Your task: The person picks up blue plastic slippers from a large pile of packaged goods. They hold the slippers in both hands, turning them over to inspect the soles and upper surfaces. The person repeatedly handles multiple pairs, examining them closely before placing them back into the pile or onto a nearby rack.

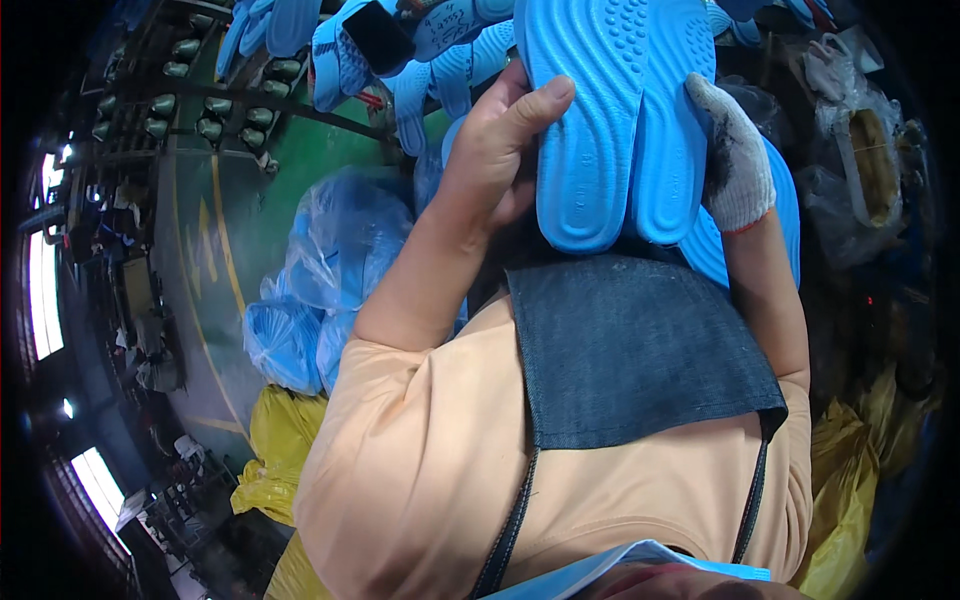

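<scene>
A pair of blue foam insoles [588,150], side by side with wavy ridges and raised bumps, is held up in front of my chest. My bare left hand [508,140] grips the left edge, its thumb lying over the top surface and its other fingers partly hidden. On the opposite edge, my right hand [738,155], in a white glove with dark smudges, closes around the right insole; most of its fingers are behind it. Another ridged blue insole [785,215] shows below and behind the right wrist.
More blue insoles [440,85] hang or lie at the far side, near a black rectangular object [378,38]. Clear plastic bags of blue pieces [345,250] stand at left, above yellow sacks [285,440]. Plastic-wrapped material [860,150] sits at far right. A dark apron [640,350] covers my front.
</scene>
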`<state>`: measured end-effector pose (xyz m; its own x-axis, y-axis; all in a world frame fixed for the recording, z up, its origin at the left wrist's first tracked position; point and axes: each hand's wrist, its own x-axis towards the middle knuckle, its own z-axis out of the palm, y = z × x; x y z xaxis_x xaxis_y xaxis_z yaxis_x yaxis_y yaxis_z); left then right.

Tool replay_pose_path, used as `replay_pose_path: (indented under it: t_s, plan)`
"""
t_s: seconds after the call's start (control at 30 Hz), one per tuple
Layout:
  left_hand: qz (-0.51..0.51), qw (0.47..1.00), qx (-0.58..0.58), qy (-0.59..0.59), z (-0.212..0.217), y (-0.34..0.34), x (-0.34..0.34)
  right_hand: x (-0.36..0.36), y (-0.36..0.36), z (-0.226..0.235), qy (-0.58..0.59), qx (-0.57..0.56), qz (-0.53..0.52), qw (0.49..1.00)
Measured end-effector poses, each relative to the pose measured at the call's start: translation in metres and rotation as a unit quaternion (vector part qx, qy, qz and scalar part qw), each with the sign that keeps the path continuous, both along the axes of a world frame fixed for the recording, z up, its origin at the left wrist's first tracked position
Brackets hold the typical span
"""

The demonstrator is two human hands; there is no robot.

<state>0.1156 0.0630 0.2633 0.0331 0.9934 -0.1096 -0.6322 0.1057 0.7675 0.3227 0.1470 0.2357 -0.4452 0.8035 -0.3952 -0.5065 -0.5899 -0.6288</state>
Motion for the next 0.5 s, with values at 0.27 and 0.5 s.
replay_pose_path:
  t_s: [0.27, 0.5]
  plan:
    - [0.005, 1.0, 0.003, -0.013, -0.0022, 0.0043, -0.0038, -0.0035, -0.002, 0.0103, -0.007, 0.01, 0.05, 0.999]
    - [0.011, 0.995, -0.04, -0.088, -0.0096, 0.0095, -0.0087, -0.0019, 0.0024, 0.0027, 0.039, 0.026, 0.074, 0.996]
